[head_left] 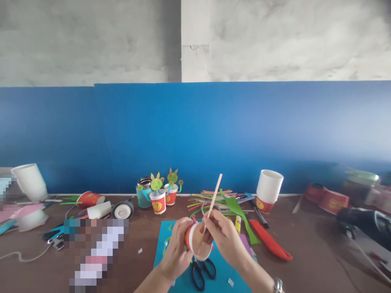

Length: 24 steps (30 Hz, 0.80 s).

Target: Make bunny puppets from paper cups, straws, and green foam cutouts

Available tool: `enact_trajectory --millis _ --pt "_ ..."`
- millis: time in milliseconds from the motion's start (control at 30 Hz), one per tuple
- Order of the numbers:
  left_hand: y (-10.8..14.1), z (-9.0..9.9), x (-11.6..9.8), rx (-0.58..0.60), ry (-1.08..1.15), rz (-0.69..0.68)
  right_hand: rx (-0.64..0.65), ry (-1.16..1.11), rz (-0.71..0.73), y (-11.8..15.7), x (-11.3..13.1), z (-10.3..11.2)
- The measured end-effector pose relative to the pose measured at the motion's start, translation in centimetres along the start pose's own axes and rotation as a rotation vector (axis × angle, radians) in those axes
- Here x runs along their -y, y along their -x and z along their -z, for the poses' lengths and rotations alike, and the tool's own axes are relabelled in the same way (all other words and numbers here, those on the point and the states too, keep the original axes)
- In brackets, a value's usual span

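Observation:
My left hand is wrapped round a red and white paper cup, tilted so that its pale round end faces me. A thin wooden stick is pinched in my right hand; its lower end lies against the cup's round face, and its upper end points up. Black-handled scissors rest below the cup on a blue sheet, their blades hidden.
Two cups with green paper figures stand at the back, beside a teal jar. Colored strips, stacked cups and a red pouch lie right of center. A blue panel borders the table.

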<state>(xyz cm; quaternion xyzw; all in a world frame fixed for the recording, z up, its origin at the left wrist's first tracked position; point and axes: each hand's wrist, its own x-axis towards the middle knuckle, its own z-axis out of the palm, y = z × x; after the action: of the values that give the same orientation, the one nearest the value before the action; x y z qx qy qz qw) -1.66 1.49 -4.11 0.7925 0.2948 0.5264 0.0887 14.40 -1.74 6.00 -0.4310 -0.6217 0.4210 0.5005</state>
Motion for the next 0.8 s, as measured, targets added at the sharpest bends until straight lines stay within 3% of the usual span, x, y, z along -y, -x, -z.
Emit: enact_trajectory --millis 300,533,800 --pt "0.3 -0.2 0.0 0.001 -0.113 -0.012 -0.006 0.176 -0.005 0.7 -0.8 -0.1" --pt "0.2 -0.4 -0.1 -0.064 -0.124 0.089 -0.037 0.122 -0.007 0.7 -0.8 -0.7" --pt "-0.2 0.0 -0.4 -0.041 -0.098 0.062 -0.016 0.161 -0.035 1.0 -0.3 -1.0"
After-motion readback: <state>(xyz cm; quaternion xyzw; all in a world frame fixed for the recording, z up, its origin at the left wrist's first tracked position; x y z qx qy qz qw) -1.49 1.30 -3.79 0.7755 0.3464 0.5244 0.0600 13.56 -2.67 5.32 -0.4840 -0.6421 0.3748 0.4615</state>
